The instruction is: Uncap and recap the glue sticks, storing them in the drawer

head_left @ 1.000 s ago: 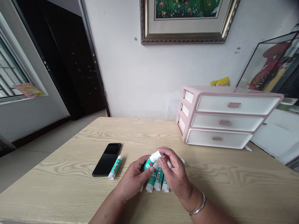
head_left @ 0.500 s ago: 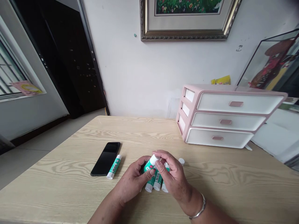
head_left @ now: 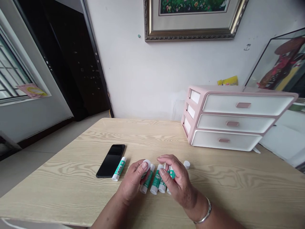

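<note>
Gripping: the left hand (head_left: pixel 131 182), half closed, seems to pinch a white cap (head_left: pixel 146 165) against its fingers.
Hovering: the right hand (head_left: pixel 178 182), fingers curved down over the rightmost stick (head_left: pixel 171 174); whether it has hold cannot be told.
Lying: four green-and-white glue sticks (head_left: pixel 156 180), side by side between the hands on the wood-grain worktop (head_left: pixel 214 190).
Nearby: a second white cap (head_left: pixel 186 164) at 2 o'clock from the right hand; a fifth glue stick (head_left: pixel 119 169) touching a black smartphone (head_left: pixel 111 160) at 9 o'clock; a pink-and-white drawer unit (head_left: pixel 232 119) at 1 o'clock.
Risk: the round sticks lie close together, so a knuckle's brush could likely roll them apart; the small loose cap could also be knocked away.
</note>
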`<state>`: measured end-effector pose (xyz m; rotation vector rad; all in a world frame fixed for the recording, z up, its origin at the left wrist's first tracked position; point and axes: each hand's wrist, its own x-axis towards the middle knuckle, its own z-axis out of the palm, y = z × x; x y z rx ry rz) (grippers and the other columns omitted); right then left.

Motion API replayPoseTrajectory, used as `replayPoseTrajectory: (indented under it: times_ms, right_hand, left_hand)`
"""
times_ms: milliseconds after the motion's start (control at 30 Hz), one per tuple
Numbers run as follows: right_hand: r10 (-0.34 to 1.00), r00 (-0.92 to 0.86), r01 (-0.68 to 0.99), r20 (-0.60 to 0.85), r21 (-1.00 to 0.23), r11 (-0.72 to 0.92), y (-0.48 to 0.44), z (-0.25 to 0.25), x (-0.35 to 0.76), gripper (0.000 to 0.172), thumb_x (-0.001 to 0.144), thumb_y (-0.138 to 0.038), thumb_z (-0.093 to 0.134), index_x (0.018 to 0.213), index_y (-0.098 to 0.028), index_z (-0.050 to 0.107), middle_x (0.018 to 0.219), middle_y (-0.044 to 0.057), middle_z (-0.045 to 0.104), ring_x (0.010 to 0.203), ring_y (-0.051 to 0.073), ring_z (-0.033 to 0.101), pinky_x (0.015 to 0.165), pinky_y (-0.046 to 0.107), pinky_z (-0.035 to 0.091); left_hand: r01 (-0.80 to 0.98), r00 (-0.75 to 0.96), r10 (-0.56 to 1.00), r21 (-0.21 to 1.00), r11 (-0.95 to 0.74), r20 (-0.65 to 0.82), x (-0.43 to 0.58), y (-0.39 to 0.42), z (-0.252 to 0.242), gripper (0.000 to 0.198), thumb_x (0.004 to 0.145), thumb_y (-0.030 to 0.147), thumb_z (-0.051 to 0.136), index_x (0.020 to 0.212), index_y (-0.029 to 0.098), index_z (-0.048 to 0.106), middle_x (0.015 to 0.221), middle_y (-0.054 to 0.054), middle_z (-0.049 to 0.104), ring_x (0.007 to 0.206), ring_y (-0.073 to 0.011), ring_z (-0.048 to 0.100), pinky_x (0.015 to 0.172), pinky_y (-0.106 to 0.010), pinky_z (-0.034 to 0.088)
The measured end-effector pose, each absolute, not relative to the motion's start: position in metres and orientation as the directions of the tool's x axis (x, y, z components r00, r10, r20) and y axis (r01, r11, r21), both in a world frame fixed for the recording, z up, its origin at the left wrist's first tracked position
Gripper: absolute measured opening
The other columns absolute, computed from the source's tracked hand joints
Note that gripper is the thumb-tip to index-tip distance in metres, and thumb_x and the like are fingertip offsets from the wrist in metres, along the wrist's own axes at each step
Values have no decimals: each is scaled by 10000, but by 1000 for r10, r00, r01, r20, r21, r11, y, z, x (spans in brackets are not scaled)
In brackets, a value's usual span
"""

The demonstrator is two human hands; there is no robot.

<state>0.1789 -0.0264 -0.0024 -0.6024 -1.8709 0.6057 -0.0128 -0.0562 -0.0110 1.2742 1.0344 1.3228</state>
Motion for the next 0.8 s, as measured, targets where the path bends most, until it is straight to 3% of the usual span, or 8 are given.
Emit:
replayPoseTrajectory:
  times_ms: [200, 400, 500, 600, 700, 800]
  right_hand:
    - [703, -210, 224, 679, -667, 711, -9, -6, 189, 186, 981, -280, 572, 1126, -239, 682, 1006, 62, 689, 874, 199, 631, 812, 345, 531]
    - [776, 60, 381, 627, -733, 563, 16, 2, 215, 235, 973, -377, 579, 1089, -217, 705, 1000, 65, 737, 863, 203, 656, 794, 320, 506]
    - [823, 113, 517, 556, -740, 429, 25, 12, 231, 263, 965, -416, 545, 1053, -228, 707, 944, 49, 751, 806, 198, 662, 735, 299, 476]
    - [933, 49, 742, 356, -638, 205, 31, 21, 244, 265, 945, -398, 509, 964, -230, 713, 858, 50, 745, 798, 220, 661, 704, 306, 430]
    - [988, -27, 877, 150, -471, 96, 33, 22, 251, 253, 915, -372, 511, 929, -211, 706, 899, 83, 750, 849, 248, 666, 722, 320, 407]
    - [993, -107, 914, 55, -387, 120, 32, 18, 251, 260, 893, -365, 536, 1001, -189, 694, 971, 107, 749, 877, 253, 671, 746, 324, 405]
  left_hand:
    - [-168, -11, 994, 980, -108, 108, -15, -55, -12, 503, 919, 565, 448, 596, 190, 540, 545, 22, 403, 526, -117, 323, 491, -256, 236]
    - [-104, -78, 991, 987, -121, 113, -15, -54, -10, 466, 894, 494, 425, 533, 207, 495, 523, 12, 386, 521, -129, 320, 478, -267, 236]
    - [18, -149, 985, 996, -82, 84, -16, -55, -4, 491, 913, 543, 407, 557, 212, 477, 531, 19, 396, 521, -134, 346, 493, -271, 258]
    - [255, -289, 955, 967, 19, 57, -20, -55, 4, 494, 920, 613, 449, 636, 214, 516, 578, 21, 477, 567, -153, 428, 553, -276, 309]
    - [587, -402, 912, 788, 187, 83, -24, -52, 8, 529, 921, 687, 425, 681, 230, 540, 603, 1, 551, 618, -196, 504, 599, -293, 323]
    - [757, -424, 899, 587, 288, 107, -25, -48, 2, 518, 946, 676, 373, 744, 242, 569, 702, -50, 657, 684, -244, 595, 598, -307, 313]
